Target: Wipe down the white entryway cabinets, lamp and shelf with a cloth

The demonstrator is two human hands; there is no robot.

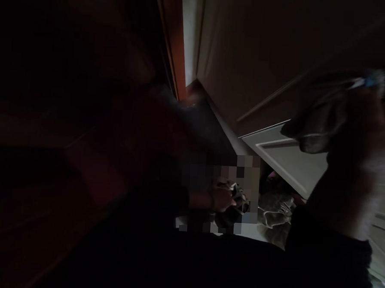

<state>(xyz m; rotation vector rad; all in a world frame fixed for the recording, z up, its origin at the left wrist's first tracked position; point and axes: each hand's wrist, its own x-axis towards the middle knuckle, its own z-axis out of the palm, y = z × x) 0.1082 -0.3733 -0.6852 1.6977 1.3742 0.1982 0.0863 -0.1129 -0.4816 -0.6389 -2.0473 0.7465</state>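
Observation:
The scene is very dark and blurred. Low in the middle, my left hand is closed on a dark shoe with light patches; blocky pixels cover the area around it. At the right, my right hand is raised, its fingers smeared and dim. It grips a grey-brown shoe, which hangs to the left of the hand. A small blue and white patch shows above that hand. Just right of my left hand lies a grey lace-up shoe, apart from both hands.
A pale panelled cabinet door slants behind my right forearm. Beyond it rises a larger dim panel. An orange-brown upright frame edge stands at the upper middle. A dark reddish surface fills the left side.

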